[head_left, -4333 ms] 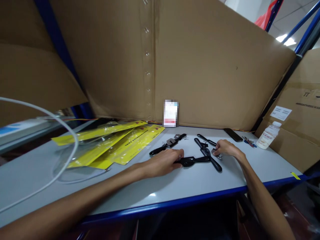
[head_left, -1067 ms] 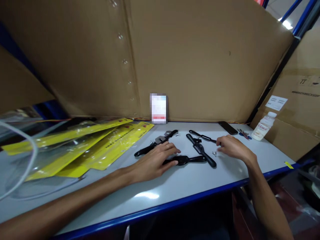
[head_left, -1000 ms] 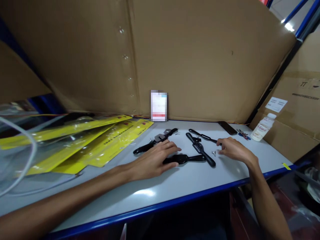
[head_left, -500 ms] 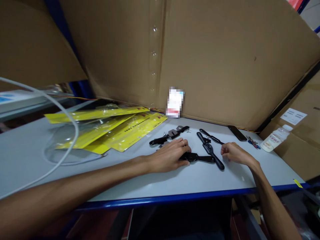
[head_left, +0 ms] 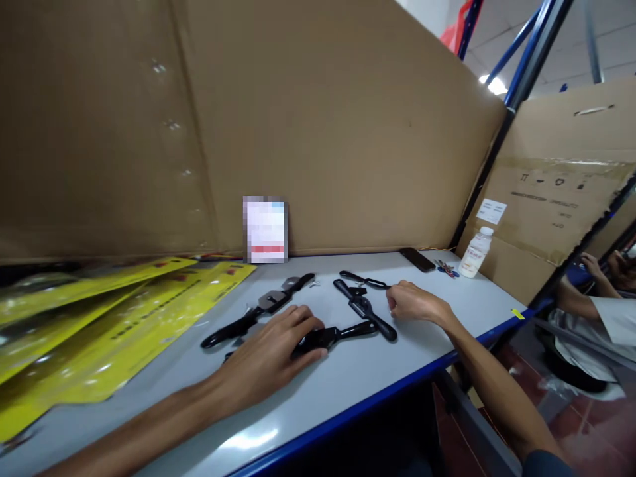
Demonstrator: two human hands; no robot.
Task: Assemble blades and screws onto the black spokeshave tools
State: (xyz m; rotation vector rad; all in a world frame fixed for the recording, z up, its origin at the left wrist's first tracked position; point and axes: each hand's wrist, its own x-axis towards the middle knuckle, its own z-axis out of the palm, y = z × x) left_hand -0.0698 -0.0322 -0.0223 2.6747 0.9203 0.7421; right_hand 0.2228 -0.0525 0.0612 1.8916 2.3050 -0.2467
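My left hand (head_left: 278,341) is closed over the body of a black spokeshave (head_left: 355,329), whose right handle sticks out past my fingers. My right hand (head_left: 415,301) is curled with its fingertips together; whatever they hold, if anything, is hidden. Just beside it, the far black spokeshave (head_left: 375,283) has its right end out of sight behind the hand. Between the hands another black spokeshave (head_left: 365,306) lies diagonally, touching or crossing the end of the held one. Left of these, a spokeshave (head_left: 233,329) lies with grey metal blades (head_left: 273,301) on and around it.
Yellow card packages (head_left: 149,318) in clear plastic cover the table's left side. A pixelated card (head_left: 267,232) leans on the cardboard wall. A phone (head_left: 417,260), small keys-like items (head_left: 447,268) and a white bottle (head_left: 476,253) stand back right. Another person's sleeve (head_left: 613,318) shows far right.
The view has swung to the right, bringing the right-hand carton and another person into sight. Both hands stay in about the same places among the spokeshaves.
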